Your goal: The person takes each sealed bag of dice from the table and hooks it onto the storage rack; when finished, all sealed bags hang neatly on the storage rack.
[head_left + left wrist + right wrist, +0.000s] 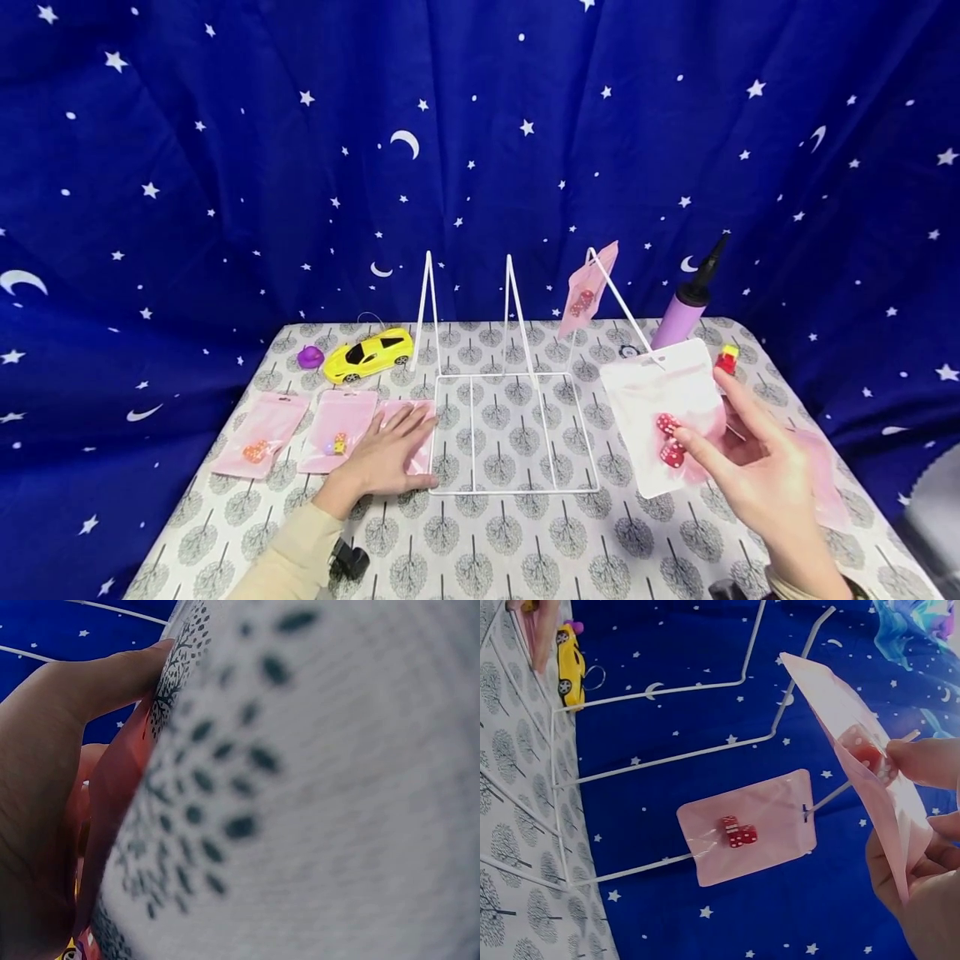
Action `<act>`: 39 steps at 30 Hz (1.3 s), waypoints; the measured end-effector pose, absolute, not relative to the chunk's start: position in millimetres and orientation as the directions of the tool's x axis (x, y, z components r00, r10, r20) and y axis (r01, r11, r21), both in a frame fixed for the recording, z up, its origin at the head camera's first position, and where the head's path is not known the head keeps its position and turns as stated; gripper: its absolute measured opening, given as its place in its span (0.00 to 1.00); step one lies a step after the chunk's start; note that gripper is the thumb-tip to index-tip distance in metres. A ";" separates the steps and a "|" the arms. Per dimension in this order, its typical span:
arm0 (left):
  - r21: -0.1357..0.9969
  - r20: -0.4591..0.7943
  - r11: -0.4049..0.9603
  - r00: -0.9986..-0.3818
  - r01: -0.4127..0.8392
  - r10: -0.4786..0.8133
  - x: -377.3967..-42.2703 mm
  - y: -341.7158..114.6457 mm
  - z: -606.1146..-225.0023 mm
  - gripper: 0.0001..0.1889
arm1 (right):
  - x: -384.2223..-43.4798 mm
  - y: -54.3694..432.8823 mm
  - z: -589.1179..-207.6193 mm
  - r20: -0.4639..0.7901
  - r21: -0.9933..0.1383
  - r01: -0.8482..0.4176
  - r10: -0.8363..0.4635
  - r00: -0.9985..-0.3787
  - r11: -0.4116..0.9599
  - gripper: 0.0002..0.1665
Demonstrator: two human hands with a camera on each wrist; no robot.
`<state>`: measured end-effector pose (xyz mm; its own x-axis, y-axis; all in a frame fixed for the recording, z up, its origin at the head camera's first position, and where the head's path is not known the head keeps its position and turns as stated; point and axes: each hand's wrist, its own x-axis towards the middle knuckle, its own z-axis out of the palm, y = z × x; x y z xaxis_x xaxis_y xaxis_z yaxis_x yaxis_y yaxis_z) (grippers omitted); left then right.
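Table (450, 533) under me carries a white rack (535, 377), midway between its left and right edges. Toward the far right corner stands a pump (678, 321); toward the far left corner, a car (369, 356). My left hand (382, 458) lies spread on a flat bag (422, 458) just beside the rack, fingers extended, gripping nothing. My right hand (772, 483) pinches the held bag (637, 425) between thumb and fingers, raised toward the table's right edge, where the rack's right prong (622, 300) seems to poke through its slot. A hung bag (590, 292) sits farther along that prong. Red dice (666, 425) show inside the one I pinch. Shoving crookedly could snag or rip that slot; pushing hard could skid or tip so thin a rack; letting go with the tip barely through might drop everything.
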<state>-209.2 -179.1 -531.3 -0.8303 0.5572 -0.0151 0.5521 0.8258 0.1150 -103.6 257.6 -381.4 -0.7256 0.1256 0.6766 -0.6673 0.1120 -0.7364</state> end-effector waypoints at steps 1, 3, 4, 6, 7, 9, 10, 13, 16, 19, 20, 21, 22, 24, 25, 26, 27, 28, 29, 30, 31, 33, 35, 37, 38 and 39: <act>0.115 -0.017 0.826 -0.830 0.552 0.557 -209.0 -179.6 -531.8 0.53 | -105.2 256.5 -382.0 0.653 -0.758 -0.644 0.133 -0.746 0.109 0.47; 0.117 -0.019 0.827 -0.832 0.549 0.555 -208.5 -180.4 -531.8 0.53 | -110.3 254.8 -384.0 0.624 -0.781 -0.618 0.138 -0.769 0.089 0.47; 0.119 -0.018 0.828 -0.833 0.548 0.554 -208.5 -180.7 -531.9 0.53 | -113.6 253.9 -385.3 0.619 -0.786 -0.613 0.139 -0.773 0.087 0.47; 0.119 -0.023 0.830 -0.834 0.545 0.551 -209.2 -180.7 -532.7 0.53 | -120.4 252.6 -388.0 0.603 -0.797 -0.596 0.150 -0.783 0.094 0.46; 0.118 -0.024 0.830 -0.834 0.545 0.551 -209.6 -180.4 -532.9 0.53 | -124.5 252.3 -390.2 0.604 -0.796 -0.598 0.157 -0.781 0.090 0.46; 0.121 -0.028 0.829 -0.833 0.546 0.552 -210.4 -179.4 -533.2 0.53 | -133.6 251.4 -395.2 0.618 -0.785 -0.615 0.169 -0.768 0.076 0.45; 0.119 -0.031 0.830 -0.834 0.544 0.551 -210.8 -178.9 -533.4 0.53 | -138.1 250.6 -396.8 0.604 -0.796 -0.600 0.179 -0.777 0.080 0.45; 0.119 -0.034 0.829 -0.832 0.547 0.554 -210.8 -177.8 -533.0 0.53 | -154.7 247.4 -402.7 0.610 -0.790 -0.609 0.201 -0.767 0.072 0.45; 0.124 -0.031 0.823 -0.827 0.554 0.561 -210.6 -176.9 -533.1 0.53 | -170.5 243.0 -406.9 0.613 -0.785 -0.616 0.225 -0.757 0.066 0.46; 0.119 -0.022 0.819 -0.824 0.561 0.567 -211.0 -176.6 -533.2 0.53 | -184.5 238.6 -409.2 0.579 -0.808 -0.584 0.278 -0.767 0.072 0.46; 0.117 -0.020 0.820 -0.825 0.560 0.565 -211.1 -176.8 -533.2 0.53 | -189.1 237.1 -409.6 0.560 -0.823 -0.563 0.294 -0.775 0.082 0.46; 0.112 -0.018 0.821 -0.825 0.560 0.565 -211.3 -177.1 -533.6 0.53 | -193.7 235.6 -410.0 0.543 -0.835 -0.542 0.308 -0.781 0.096 0.46; 0.109 -0.023 0.823 -0.827 0.557 0.562 -211.3 -177.5 -533.5 0.53 | -198.4 234.3 -410.6 0.530 -0.845 -0.522 0.318 -0.786 0.120 0.46; 0.104 -0.031 0.827 -0.829 0.553 0.558 -211.4 -178.2 -533.3 0.53 | -207.8 232.1 -412.1 0.514 -0.857 -0.485 0.331 -0.791 0.173 0.45; 0.104 -0.039 0.829 -0.830 0.550 0.556 -211.4 -178.2 -533.1 0.53 | -212.2 231.5 -412.7 0.513 -0.859 -0.469 0.336 -0.790 0.208 0.45; 0.106 -0.040 0.828 -0.829 0.551 0.557 -211.6 -178.4 -533.0 0.53 | -216.4 230.8 -413.2 0.513 -0.858 -0.452 0.341 -0.788 0.244 0.45; 0.107 -0.042 0.828 -0.829 0.551 0.557 -211.7 -178.3 -532.6 0.53 | -220.9 230.2 -413.6 0.513 -0.857 -0.446 0.344 -0.786 0.259 0.45; 0.106 -0.045 0.829 -0.830 0.549 0.556 -211.5 -178.3 -532.0 0.53 | -225.0 229.4 -413.7 0.512 -0.858 -0.446 0.344 -0.787 0.256 0.45; 0.105 -0.042 0.828 -0.830 0.550 0.557 -211.5 -178.4 -531.6 0.53 | -229.0 228.4 -413.5 0.513 -0.857 -0.449 0.345 -0.786 0.252 0.45; 0.106 -0.041 0.828 -0.829 0.551 0.557 -211.3 -178.3 -530.9 0.53 | -232.6 227.4 -412.8 0.512 -0.859 -0.458 0.344 -0.787 0.230 0.44; 0.106 -0.039 0.827 -0.829 0.552 0.558 -211.2 -178.3 -530.4 0.53 | -235.6 226.0 -411.4 0.514 -0.858 -0.463 0.345 -0.786 0.223 0.44; 0.106 -0.035 0.826 -0.828 0.553 0.559 -210.9 -178.1 -529.7 0.52 | -240.5 222.0 -406.5 0.518 -0.855 -0.479 0.343 -0.784 0.197 0.44; 0.112 -0.030 0.825 -0.828 0.553 0.559 -210.3 -177.9 -529.4 0.52 | -245.4 218.7 -402.2 0.534 -0.845 -0.491 0.338 -0.775 0.210 0.43; 0.119 -0.030 0.826 -0.830 0.551 0.557 -209.6 -177.5 -529.4 0.52 | -249.7 215.6 -399.1 0.546 -0.838 -0.495 0.337 -0.767 0.231 0.43; 0.122 -0.030 0.825 -0.829 0.551 0.558 -209.3 -177.2 -529.5 0.52 | -252.1 214.6 -398.7 0.548 -0.836 -0.496 0.340 -0.764 0.234 0.42; 0.126 -0.029 0.823 -0.828 0.553 0.560 -209.2 -177.3 -529.2 0.52 | -254.5 214.2 -399.7 0.550 -0.835 -0.495 0.345 -0.760 0.241 0.43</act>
<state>-209.2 -177.3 -529.2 -0.8277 0.5605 -0.0293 0.5531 0.8235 0.1262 -254.5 214.2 -399.7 -0.7603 0.3449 0.5504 -0.4948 0.2414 -0.8348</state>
